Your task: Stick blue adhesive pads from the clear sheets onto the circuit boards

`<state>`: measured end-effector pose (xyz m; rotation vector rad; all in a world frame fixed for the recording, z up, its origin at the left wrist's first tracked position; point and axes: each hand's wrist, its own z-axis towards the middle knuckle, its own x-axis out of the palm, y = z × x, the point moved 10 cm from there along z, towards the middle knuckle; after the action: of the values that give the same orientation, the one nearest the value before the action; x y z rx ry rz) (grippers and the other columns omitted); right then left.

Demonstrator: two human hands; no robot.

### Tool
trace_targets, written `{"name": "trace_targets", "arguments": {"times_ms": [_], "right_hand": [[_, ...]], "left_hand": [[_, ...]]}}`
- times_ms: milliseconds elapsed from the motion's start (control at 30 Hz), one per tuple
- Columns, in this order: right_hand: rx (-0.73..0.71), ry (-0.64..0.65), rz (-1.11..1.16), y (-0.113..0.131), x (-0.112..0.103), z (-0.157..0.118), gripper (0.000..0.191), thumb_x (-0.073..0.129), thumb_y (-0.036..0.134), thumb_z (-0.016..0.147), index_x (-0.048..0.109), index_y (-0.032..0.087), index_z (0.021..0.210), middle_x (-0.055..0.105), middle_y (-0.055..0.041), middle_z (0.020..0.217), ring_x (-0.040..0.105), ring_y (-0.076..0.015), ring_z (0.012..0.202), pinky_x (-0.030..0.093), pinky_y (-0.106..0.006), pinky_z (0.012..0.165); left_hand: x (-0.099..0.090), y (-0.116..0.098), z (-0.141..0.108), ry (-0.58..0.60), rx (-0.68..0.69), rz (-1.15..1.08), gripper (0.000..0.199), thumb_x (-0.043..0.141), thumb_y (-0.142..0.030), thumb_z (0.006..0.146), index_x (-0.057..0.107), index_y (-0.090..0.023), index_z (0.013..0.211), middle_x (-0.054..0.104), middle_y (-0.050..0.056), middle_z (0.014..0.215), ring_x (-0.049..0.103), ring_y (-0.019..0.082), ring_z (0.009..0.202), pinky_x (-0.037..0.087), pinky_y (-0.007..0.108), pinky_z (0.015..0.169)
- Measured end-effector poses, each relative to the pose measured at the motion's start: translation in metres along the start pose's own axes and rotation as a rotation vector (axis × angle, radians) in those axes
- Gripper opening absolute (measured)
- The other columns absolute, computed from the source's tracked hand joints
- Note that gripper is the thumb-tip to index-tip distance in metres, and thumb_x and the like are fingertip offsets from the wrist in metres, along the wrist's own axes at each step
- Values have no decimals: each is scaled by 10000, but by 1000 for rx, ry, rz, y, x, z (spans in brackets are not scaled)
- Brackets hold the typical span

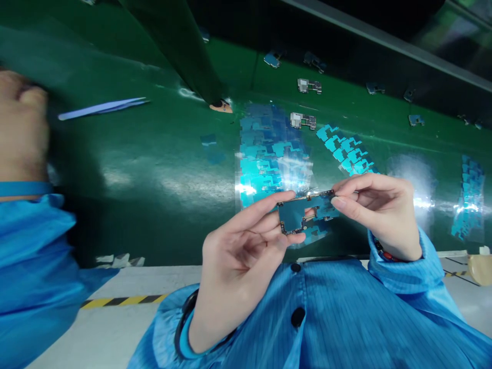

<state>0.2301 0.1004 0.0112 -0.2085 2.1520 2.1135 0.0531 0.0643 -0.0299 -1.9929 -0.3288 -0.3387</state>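
A small circuit board (pixel 295 214), its upper face mostly covered in dark blue film, is held in front of my chest. My left hand (pixel 246 251) grips its left part, with fingers along the far edge and underneath and the thumb at the near edge. At the board's right end, the thumb and forefinger of my right hand (pixel 378 207) pinch the corner. Just beyond the board lie sheets of shiny blue die-cut film stickers (pixel 259 164) on the green work mat (pixel 169 215). Part of one cut film piece (pixel 315 234) shows below the board.
Two bare circuit boards (pixel 303 121) (pixel 309 86) lie farther back, with several blue-covered ones (pixel 272 59) around. More film strips (pixel 346 148) lie right of centre. Blue tweezers (pixel 102 108) rest at left, near a co-worker's hand (pixel 23 128). A dark post (pixel 180 51) stands behind.
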Motion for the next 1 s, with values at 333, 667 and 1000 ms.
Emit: {"name": "trace_targets", "arguments": {"times_ms": [333, 667, 1000], "right_hand": [[-3, 8, -5, 1, 0, 0, 145, 783, 95, 723, 744, 233, 747, 731, 30, 725, 683, -97, 669, 614, -196, 668], [16, 0, -17, -1, -1, -1, 118, 788, 123, 721, 742, 229, 741, 736, 22, 730, 684, -108, 671, 616, -215, 666], [23, -17, -28, -1, -1, -1, 85, 797, 168, 726, 737, 228, 732, 739, 11, 737, 684, -119, 669, 626, -242, 675]], "left_hand": [[2, -1, 0, 20, -5, 18, 346, 678, -79, 796, 732, -248, 1093, 804, -21, 880, 759, 144, 839, 622, 198, 798], [0, -2, 0, 9, 1, 32, 333, 691, -99, 792, 729, -248, 1087, 805, -21, 885, 758, 146, 835, 630, 217, 788], [1, -2, 0, -10, 10, 22, 335, 699, -85, 777, 735, -253, 1065, 808, -23, 897, 762, 158, 858, 637, 215, 775]]}}
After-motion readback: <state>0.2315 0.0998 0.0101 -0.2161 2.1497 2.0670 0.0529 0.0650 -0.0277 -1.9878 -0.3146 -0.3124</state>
